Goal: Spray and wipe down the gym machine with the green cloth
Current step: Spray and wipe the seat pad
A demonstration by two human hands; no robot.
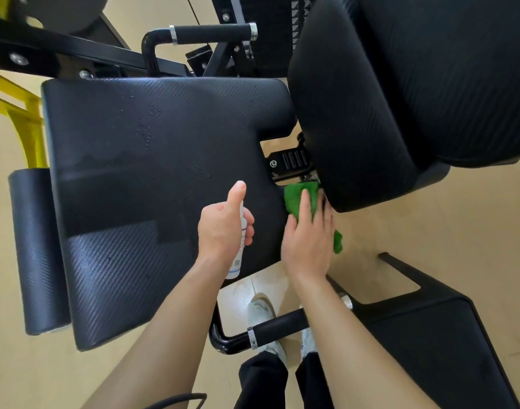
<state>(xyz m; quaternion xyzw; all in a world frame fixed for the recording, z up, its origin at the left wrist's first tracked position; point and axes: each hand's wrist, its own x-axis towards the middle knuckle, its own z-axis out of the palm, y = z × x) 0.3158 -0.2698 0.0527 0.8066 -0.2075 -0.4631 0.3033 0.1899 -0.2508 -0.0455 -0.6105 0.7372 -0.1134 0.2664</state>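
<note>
A broad seat pad (152, 160) of black vinyl embossed with a carbon-weave pattern is seen from above; its corners are rounded and its right side is cut to a notch; fine droplets (148, 134) are scattered over its middle, and a darker band is seen across it. Just beside it on the right a thick back pad (400, 84) is set, covered in the same ribbed black material and bulging to a rounded lower edge. A cylindrical roller pad (37, 249) in matching material lies along the seat pad's left edge. An upper handle (211, 32) and a lower handle (278, 327), both black and foam-gripped, are ringed with chrome collars. Yellow painted steel (25, 113) is seen at the far left, over a beige floor (430, 246).

The left hand (223, 228) is closed round a slim white spray bottle (235, 265); the fingers are curled about its body and the thumb is held straight up; the bottle is held over the seat pad's near right part. The right hand (309, 240) is laid flat, fingers straight and together, on the green cloth (297, 196); the fluffy, nubbly cloth is pressed against the seat pad's right edge, in the gap beneath the back pad, and a tail of it shows beyond the hand's outer side; the fingers nearest the back pad are blurred.
</note>
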